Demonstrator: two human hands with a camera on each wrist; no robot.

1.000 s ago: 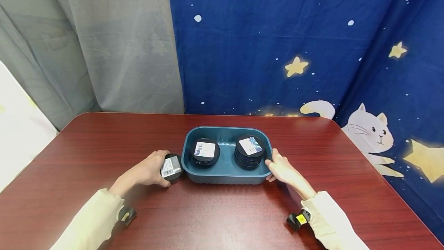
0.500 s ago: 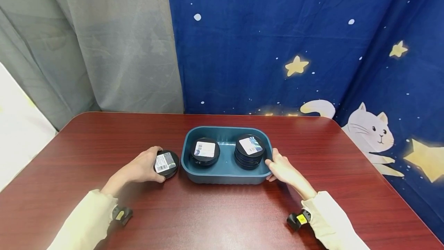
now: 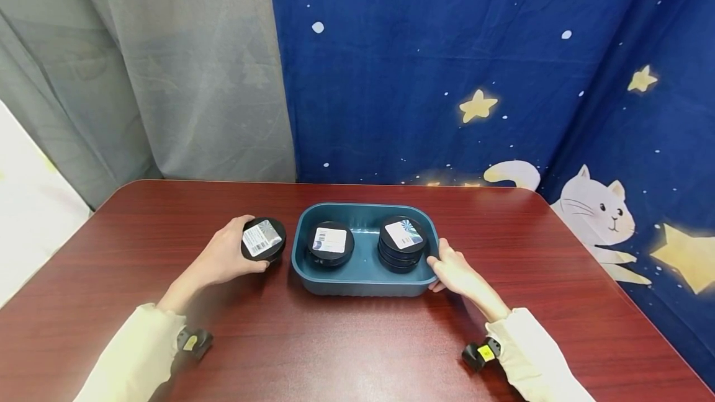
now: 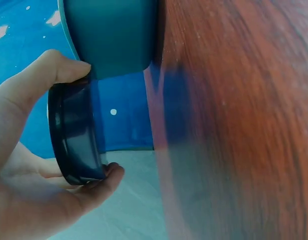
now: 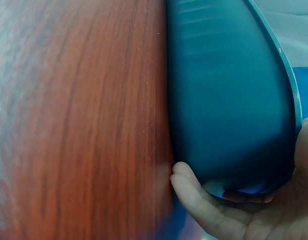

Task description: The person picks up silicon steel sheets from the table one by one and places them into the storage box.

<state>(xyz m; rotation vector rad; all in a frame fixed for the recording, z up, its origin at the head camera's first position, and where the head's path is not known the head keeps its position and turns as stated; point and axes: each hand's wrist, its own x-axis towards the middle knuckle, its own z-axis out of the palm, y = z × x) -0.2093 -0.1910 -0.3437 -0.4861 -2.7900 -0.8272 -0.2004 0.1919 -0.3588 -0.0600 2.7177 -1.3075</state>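
Observation:
My left hand (image 3: 226, 252) grips a flat round black tin (image 3: 264, 239) by its side, thumb on one edge and fingers on the other. A white and silver barcode label is on its top. In the left wrist view the black tin (image 4: 76, 132) is clear of the table. To its right sits a teal rectangular bin (image 3: 357, 288). My right hand (image 3: 454, 270) holds the bin's right end; in the right wrist view its fingers (image 5: 194, 197) lie against the outer wall. Inside are a labelled black tin (image 3: 329, 244) at left and a stack of black tins (image 3: 401, 244) at right.
The dark red wooden table (image 3: 346, 352) carries the bin near its middle. Behind its far edge hang a grey curtain (image 3: 206, 67) and a blue curtain (image 3: 391, 67) with stars and a cat. Each wrist wears a small black camera.
My left hand has carried the black tin left, away from the bin's side, and then up off the table with its top tilting. The right hand and the bin have stayed put.

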